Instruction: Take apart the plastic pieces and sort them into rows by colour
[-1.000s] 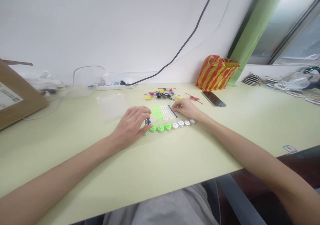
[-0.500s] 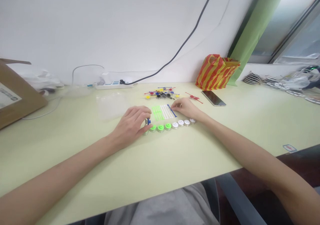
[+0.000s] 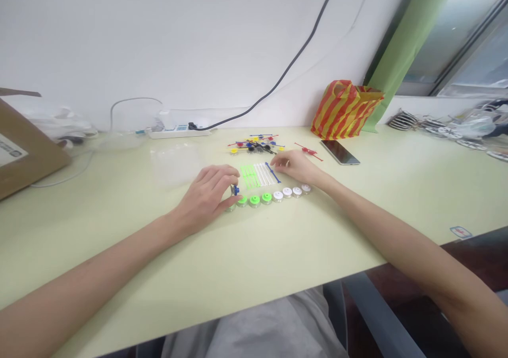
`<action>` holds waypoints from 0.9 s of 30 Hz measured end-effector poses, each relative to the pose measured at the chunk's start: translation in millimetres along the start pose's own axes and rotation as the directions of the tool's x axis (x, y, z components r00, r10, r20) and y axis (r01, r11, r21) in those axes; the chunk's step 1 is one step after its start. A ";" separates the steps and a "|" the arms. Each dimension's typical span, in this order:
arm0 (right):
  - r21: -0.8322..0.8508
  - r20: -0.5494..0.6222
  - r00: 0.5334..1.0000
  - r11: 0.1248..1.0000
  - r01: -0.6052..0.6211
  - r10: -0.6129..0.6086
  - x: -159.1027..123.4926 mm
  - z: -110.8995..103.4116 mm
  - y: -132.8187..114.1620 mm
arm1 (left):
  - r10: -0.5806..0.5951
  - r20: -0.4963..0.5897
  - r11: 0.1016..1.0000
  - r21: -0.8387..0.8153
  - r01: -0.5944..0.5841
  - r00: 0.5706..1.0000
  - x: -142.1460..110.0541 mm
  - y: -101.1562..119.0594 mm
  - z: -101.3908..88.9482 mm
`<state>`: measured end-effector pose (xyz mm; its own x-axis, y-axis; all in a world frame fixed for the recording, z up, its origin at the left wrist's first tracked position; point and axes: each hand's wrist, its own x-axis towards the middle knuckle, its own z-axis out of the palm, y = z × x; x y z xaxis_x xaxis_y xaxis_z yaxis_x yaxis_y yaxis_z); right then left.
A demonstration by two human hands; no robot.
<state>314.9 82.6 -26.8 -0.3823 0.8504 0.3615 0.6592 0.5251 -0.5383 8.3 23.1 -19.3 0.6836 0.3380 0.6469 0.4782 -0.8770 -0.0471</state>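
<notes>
Grey trousers (image 3: 254, 329) fill the bottom of the view, below the edge of the pale green surface (image 3: 301, 241), with both forearms reaching forward across it. The work in hand looks like sorting small plastic parts laid out in order. The left hand (image 3: 204, 199) sits at the near end of a curved row of round caps (image 3: 266, 198), green toward the left and white toward the right, each on a clear base. Its grip is closed, fingers and thumb curled around a small blue piece (image 3: 236, 190) at the row's left end, though the fingers partly hide it. Moving that piece calls for a steady pinch, since green caps stand just beside it. The right hand (image 3: 296, 166) rests beyond the row, its grip apart, with the fingertips (image 3: 273, 163) just beside a blue rod (image 3: 272, 172). That rod lies next to a neat set of white strips (image 3: 263, 175) and green strips (image 3: 248, 178). Farther off lie a heap of mixed coloured parts (image 3: 254, 146), a red piece (image 3: 308, 152) and a phone (image 3: 340, 152). To the left stands a clear plastic tray (image 3: 174, 164), with nothing distinct showing through it. A cardboard box (image 3: 24, 151) and a red-and-yellow striped bag (image 3: 344, 110) hide whatever they hold, and a power strip (image 3: 178, 133) lies against the wall.
</notes>
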 end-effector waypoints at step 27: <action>-0.079 0.024 0.999 0.996 -0.033 0.035 -3.0 3.4 -15.0 | 0.018 -0.035 0.997 0.074 -0.015 0.999 -3.2 -2.6 3.3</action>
<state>303.9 72.3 -22.4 -0.3746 0.8688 0.3240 0.7203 0.4926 -0.4883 6.6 25.5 -23.8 0.6721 0.3103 0.6723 0.5075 -0.8542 -0.1132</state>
